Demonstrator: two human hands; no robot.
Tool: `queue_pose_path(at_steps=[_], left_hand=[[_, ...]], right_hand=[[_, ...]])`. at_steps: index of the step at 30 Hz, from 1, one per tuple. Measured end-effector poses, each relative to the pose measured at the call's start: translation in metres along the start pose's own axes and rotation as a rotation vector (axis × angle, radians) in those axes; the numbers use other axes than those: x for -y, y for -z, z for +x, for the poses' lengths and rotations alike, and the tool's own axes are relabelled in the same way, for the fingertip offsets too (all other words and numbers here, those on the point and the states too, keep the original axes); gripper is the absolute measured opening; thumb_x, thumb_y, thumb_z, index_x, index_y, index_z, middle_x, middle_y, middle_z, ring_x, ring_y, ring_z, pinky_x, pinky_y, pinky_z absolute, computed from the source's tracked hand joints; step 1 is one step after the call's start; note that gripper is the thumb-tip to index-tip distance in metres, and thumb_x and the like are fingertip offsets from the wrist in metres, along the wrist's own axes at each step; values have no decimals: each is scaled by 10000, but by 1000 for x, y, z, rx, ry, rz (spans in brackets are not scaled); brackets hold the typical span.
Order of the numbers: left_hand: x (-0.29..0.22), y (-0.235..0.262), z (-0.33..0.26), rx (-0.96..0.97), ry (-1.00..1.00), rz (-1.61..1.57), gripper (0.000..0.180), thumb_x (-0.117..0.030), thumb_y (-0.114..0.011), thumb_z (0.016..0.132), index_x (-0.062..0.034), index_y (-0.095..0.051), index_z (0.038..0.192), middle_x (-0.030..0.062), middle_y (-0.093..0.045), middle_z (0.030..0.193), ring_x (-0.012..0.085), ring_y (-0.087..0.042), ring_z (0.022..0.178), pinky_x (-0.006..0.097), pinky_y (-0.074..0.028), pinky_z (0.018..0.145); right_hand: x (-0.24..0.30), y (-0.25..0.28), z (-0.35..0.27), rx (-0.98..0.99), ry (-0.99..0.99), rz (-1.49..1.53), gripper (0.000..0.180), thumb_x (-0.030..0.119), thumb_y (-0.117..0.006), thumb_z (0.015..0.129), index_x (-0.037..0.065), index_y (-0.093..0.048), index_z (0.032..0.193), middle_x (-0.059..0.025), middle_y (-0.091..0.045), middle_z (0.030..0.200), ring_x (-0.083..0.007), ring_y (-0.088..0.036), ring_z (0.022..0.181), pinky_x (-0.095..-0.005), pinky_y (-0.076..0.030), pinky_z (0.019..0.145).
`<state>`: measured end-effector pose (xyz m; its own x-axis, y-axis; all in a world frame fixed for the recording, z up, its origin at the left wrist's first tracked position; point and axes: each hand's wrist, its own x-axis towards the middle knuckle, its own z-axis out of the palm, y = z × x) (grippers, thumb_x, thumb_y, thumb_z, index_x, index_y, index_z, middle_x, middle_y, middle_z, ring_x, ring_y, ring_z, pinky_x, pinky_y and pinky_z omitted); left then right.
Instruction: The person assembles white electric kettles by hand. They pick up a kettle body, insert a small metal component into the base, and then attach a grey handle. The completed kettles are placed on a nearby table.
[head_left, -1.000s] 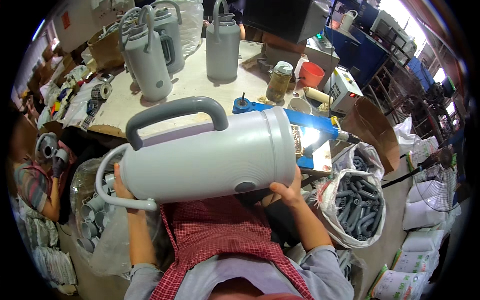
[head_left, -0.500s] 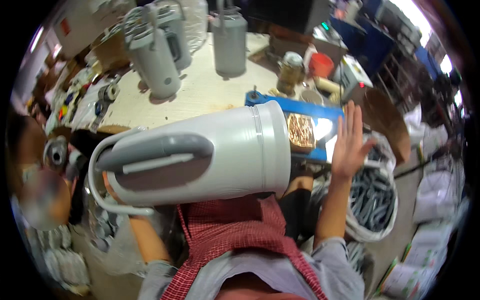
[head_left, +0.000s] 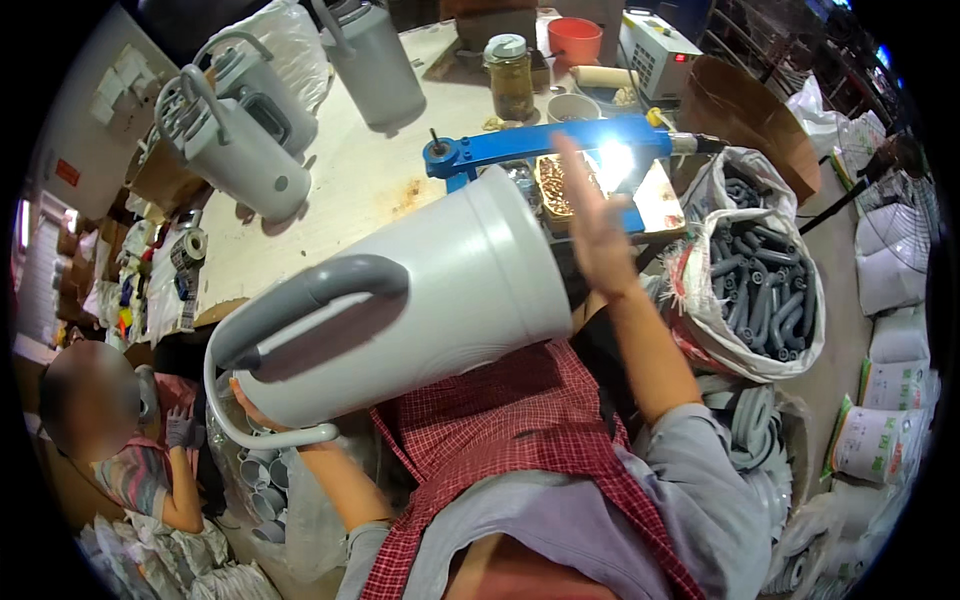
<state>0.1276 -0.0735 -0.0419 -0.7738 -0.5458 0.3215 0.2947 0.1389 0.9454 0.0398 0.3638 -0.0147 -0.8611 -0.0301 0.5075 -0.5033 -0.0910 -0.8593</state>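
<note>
A large pale grey thermos jug (head_left: 440,300) lies tilted across my lap, its round base toward the upper right. Its dark grey side handle (head_left: 320,285) faces up, and a pale carrying handle (head_left: 222,400) loops round the lower left end. My left hand (head_left: 255,405) holds that end from beneath, its fingers mostly behind the jug. Beyond the base, my right hand (head_left: 600,240) is stretched out flat, slightly smeared and holding nothing. Behind it, a blue metal fixture (head_left: 530,143) with a bright lamp stands at the table edge, over a tub of copper-coloured bits (head_left: 558,188).
Several finished-looking jugs (head_left: 245,165) stand on the white table (head_left: 350,215). A lidded jar (head_left: 509,85) and red bowl (head_left: 575,42) are farther back. At right sits a white sack (head_left: 700,310) of grey handles (head_left: 765,295). A co-worker (head_left: 150,480) is at left.
The view has turned, so the table and sack appear shifted. The jug now tilts more steeply, base end up. My right hand has come in closer to its base.
</note>
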Motion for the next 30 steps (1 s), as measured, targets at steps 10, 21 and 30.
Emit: queue_pose_path(at_steps=[10,21,30], left_hand=[[-19,-6,10,176,353,-569,488,-419,-371,986,-24,-549,1211,115,-621,1112,238,-619,945,366,-522,826],[45,66,42,-117,380,-399,383,-330,-489,961,-42,-557,1204,92,-629,1122,214,-611,996,348,-511,850],[-145,82,143,-260,-292,254,372,-334,-565,948,-2,-689,837,61,-668,776,116,-617,632,245,-494,566]], right_hand=[[5,22,6,11,114,-78,753,565,-121,984,11,-107,1495,-127,-115,1570,-218,-52,1454,-352,-16,1168],[13,-55,-8,160,273,-346,557,250,-651,858,35,-484,1344,-187,-559,1127,-322,-549,1035,-375,-444,889],[-28,-146,88,306,124,-484,573,409,-537,934,-26,-470,1300,-245,-532,1242,-346,-500,1185,-409,-400,991]])
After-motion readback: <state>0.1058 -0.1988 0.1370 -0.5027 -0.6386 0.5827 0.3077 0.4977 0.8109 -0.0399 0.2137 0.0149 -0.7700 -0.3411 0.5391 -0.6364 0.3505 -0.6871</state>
